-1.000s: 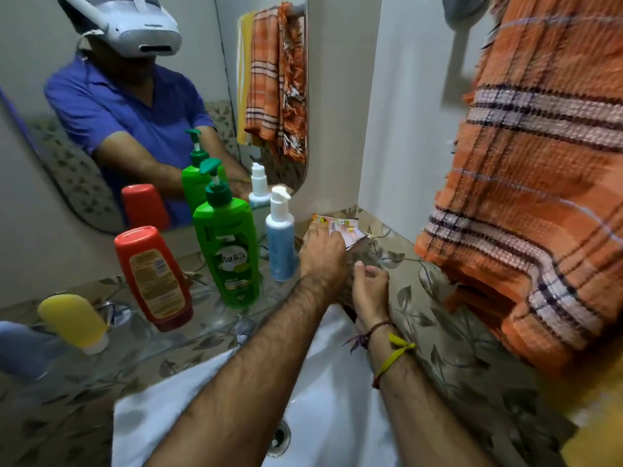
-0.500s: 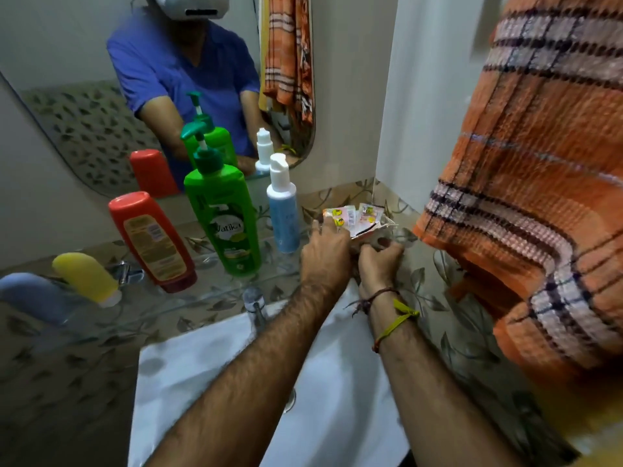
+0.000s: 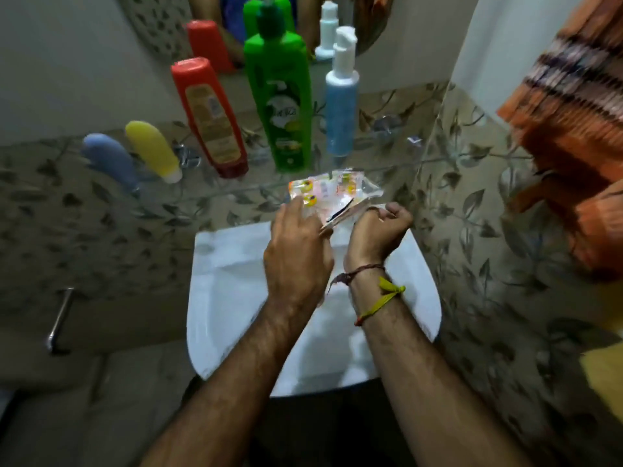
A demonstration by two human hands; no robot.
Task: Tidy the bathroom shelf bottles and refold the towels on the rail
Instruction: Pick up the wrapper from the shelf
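A strip of shiny sachets [image 3: 332, 192] hangs just above the white basin. My left hand [image 3: 298, 251] grips its left side and my right hand [image 3: 377, 235] pinches its right edge in a fist. On the glass shelf [image 3: 438, 160] stand a blue pump bottle [image 3: 341, 106], a green pump bottle [image 3: 281, 99] and a red bottle [image 3: 210, 119] on its cap. A yellow tube [image 3: 153, 150] and a blue tube [image 3: 109, 161] stand further left. The orange checked towel [image 3: 569, 126] hangs at the right.
The white wash basin [image 3: 236, 264] lies under my forearms. A mirror [image 3: 158, 25] behind the shelf reflects the bottles. A metal tap handle [image 3: 59, 320] sticks out of the leaf-patterned wall at lower left. Something yellow [image 3: 606, 375] shows at the right edge.
The view has tilted down toward the basin. Both hands have lifted the sachet strip off the shelf's right end and drawn it back over the basin.
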